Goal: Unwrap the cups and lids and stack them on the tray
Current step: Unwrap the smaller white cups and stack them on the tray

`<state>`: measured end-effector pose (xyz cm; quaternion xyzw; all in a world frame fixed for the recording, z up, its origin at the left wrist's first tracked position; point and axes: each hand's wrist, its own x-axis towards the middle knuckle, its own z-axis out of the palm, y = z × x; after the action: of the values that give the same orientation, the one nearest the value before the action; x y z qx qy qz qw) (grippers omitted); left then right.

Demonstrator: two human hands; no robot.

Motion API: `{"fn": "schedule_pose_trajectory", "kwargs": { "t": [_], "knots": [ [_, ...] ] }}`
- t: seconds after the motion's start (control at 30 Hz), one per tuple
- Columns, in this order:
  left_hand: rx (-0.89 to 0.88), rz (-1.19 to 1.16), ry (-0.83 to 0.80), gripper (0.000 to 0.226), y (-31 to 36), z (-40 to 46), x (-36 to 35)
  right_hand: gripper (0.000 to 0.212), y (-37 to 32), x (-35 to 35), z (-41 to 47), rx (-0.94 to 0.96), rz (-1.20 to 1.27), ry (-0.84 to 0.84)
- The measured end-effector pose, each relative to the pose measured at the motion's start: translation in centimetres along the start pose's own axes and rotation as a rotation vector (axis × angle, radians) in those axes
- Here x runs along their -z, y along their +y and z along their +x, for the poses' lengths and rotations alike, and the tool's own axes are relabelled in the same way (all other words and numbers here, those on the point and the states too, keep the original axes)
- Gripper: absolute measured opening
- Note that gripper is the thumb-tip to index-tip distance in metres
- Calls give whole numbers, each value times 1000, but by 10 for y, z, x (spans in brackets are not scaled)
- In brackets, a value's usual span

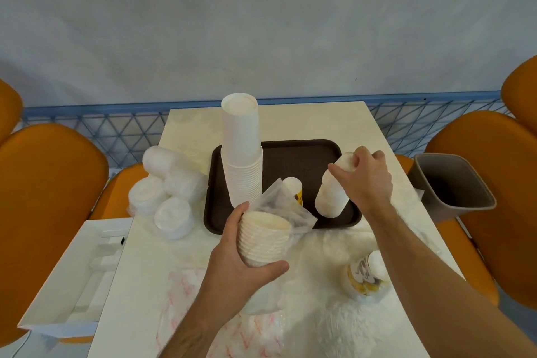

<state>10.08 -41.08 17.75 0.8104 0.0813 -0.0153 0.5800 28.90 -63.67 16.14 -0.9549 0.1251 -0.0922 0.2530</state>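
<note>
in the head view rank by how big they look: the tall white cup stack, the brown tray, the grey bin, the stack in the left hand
1. brown tray, widest
2. grey bin and tall white cup stack: too alike to rank
3. stack in the left hand, smallest, though it sits nearer the camera, so truly smaller

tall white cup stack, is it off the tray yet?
No. The tall white cup stack stands upright on the left part of the brown tray, untouched by either hand.

Grey bin (453, 186) right of the table (189, 131), orange chairs (49, 183) either side, white box (72, 273) lower left
</note>
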Motion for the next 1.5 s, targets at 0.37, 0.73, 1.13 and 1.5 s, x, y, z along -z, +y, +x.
{"fn": "schedule_pose_trajectory", "kwargs": {
  "t": [0.37,0.73,1.13,1.5],
  "knots": [
    [-26,34,51,95,3,-6,-3,58,7,-4,-7,-47,-103,-234],
    [-73,105,39,90,11,-12,-2,13,-13,56,-50,198,307,-97],
    [-173,218,-33,82,18,-13,-7,10,-31,85,-102,471,558,-760],
    [-160,270,-63,80,13,-14,-6,21,-37,81,-108,551,451,-821]
  ]
}}
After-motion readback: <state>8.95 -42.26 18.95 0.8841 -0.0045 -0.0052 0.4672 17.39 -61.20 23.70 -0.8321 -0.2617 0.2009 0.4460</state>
